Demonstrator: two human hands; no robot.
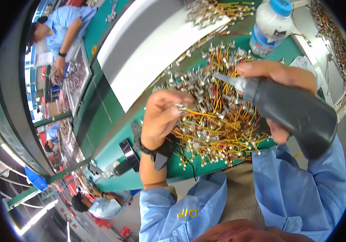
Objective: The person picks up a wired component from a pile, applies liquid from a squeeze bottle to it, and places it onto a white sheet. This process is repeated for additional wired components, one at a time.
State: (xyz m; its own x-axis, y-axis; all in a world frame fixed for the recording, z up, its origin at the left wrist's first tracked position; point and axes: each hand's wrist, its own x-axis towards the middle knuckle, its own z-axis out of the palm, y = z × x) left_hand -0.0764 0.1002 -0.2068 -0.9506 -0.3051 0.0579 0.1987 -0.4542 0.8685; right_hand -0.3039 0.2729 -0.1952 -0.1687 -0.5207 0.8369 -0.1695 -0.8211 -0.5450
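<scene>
My right hand (pixel 281 76) is wrapped round a dark squeeze bottle (pixel 291 109) with a grey pointed nozzle (pixel 230 80). The bottle is tilted, its tip aimed left over the pile. Between the thumb and fingers of my left hand (pixel 165 115), a small metal part with yellow wires (pixel 199 113) is pinched. Nozzle tip and held part are apart. Beneath both hands spreads a large heap of small wired components (pixel 217 133), with white connectors and yellow and red leads.
A white bottle with a blue cap (pixel 266 30) stands behind the heap. More wired parts (pixel 217 14) lie at the far side, beside a curved white panel (pixel 140 44). Co-workers in blue shirts (pixel 70 24) sit at benches on the left. A black strap circles my left wrist.
</scene>
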